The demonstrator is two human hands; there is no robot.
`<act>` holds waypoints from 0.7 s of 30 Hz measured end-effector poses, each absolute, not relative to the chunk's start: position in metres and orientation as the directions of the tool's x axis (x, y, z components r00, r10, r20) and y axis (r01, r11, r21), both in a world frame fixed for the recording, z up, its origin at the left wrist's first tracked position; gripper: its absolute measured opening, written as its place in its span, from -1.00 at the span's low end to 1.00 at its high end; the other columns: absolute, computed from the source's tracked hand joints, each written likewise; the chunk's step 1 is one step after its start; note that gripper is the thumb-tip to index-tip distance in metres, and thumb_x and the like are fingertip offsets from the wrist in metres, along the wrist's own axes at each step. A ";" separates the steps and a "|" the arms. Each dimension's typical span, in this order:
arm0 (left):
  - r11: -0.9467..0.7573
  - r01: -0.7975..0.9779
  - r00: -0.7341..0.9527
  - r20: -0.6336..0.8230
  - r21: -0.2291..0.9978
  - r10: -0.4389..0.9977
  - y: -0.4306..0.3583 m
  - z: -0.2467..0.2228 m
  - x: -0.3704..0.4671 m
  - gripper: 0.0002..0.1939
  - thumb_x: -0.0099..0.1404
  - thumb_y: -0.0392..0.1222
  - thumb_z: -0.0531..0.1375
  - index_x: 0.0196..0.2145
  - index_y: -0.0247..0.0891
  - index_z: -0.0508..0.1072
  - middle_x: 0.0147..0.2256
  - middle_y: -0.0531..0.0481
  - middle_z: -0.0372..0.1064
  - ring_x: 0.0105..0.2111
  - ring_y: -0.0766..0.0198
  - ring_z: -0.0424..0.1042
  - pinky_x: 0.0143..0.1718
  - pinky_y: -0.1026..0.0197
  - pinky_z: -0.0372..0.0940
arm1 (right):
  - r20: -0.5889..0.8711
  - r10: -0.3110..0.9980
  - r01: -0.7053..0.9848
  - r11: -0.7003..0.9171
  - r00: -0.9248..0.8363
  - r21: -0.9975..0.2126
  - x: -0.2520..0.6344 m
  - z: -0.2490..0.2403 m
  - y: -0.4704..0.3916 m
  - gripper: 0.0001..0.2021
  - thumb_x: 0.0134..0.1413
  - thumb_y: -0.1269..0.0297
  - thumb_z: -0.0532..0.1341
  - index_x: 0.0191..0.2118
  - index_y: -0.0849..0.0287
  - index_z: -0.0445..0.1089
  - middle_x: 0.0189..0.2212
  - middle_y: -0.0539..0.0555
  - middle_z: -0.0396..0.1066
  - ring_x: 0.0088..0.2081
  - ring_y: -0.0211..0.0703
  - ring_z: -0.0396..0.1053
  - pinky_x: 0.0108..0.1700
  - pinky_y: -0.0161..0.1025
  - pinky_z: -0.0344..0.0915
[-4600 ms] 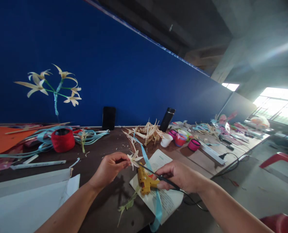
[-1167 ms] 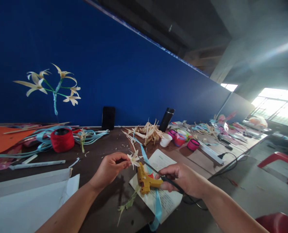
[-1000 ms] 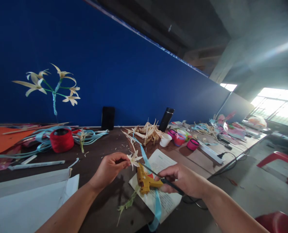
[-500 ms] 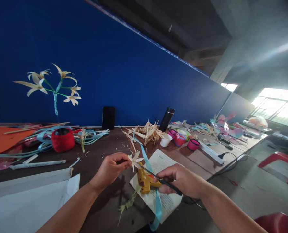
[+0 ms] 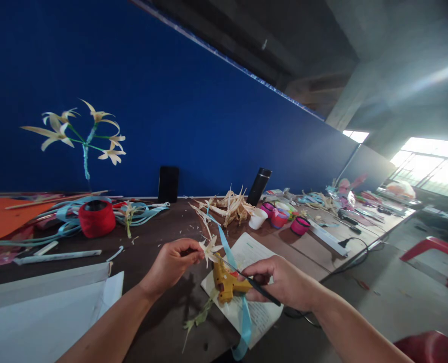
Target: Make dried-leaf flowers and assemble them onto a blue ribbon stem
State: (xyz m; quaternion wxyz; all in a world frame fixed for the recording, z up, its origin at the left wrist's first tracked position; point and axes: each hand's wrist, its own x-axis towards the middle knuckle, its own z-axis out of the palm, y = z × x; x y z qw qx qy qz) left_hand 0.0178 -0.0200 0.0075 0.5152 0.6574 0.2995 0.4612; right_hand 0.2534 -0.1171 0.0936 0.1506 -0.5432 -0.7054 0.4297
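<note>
My left hand (image 5: 178,262) pinches a small pale flower (image 5: 209,248) with pointed petals at its left side. In my right hand (image 5: 276,282) is a thin dark tool (image 5: 262,290), its narrow tip pointing left toward the flower. Whether the tip touches the petals is too small to tell. Below the tool, a yellow glue gun (image 5: 226,282) lies on a printed paper (image 5: 263,320). A light blue ribbon (image 5: 245,322) runs under the gun and hangs down at the table's front edge.
Dried husks (image 5: 233,206), a white cup (image 5: 257,219) and a black bottle (image 5: 259,186) stand behind my hands. At the left are a red roll (image 5: 96,218), a pen (image 5: 59,256), a white box (image 5: 38,322) and a flower stem (image 5: 86,161). A phone (image 5: 168,184) leans on the blue wall.
The dark tool in my right hand has tilted slightly, and its handle end has shifted a little left. My left hand and the flower look unmoved.
</note>
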 end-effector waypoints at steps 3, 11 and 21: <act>-0.259 -0.096 0.383 0.276 0.961 0.882 -0.021 0.009 0.019 -0.92 0.06 -0.25 0.24 -0.54 -0.30 0.48 -0.54 0.03 0.38 -0.49 0.34 0.31 -0.43 0.32 0.19 | -0.159 0.941 0.728 0.117 -0.299 -0.676 0.249 0.093 -0.120 -0.70 -0.06 0.11 0.29 -0.20 0.14 0.50 -0.59 -0.09 0.19 -0.52 -0.34 0.03 -0.50 -0.40 0.01; -0.221 -0.120 0.365 0.250 0.968 0.897 -0.022 0.012 0.019 -0.93 0.03 -0.25 0.25 -0.53 -0.29 0.48 -0.55 0.04 0.38 -0.50 0.34 0.32 -0.43 0.31 0.20 | 0.150 0.934 0.914 0.351 -0.325 -0.205 0.240 0.092 -0.127 -0.75 -0.03 0.20 0.27 -0.17 0.01 0.48 -0.49 -0.02 0.45 -0.45 -0.23 0.29 -0.37 -0.31 0.09; -0.213 -0.171 0.380 0.264 0.962 0.886 -0.021 0.014 0.019 -0.92 0.04 -0.24 0.25 -0.55 -0.30 0.48 -0.57 0.06 0.37 -0.53 0.37 0.29 -0.45 0.33 0.17 | 0.204 0.908 0.923 0.382 -0.367 -0.040 0.240 0.091 -0.131 -0.69 -0.02 0.35 0.24 -0.10 -0.03 0.41 -0.41 -0.01 0.47 -0.32 -0.16 0.35 -0.22 -0.21 0.07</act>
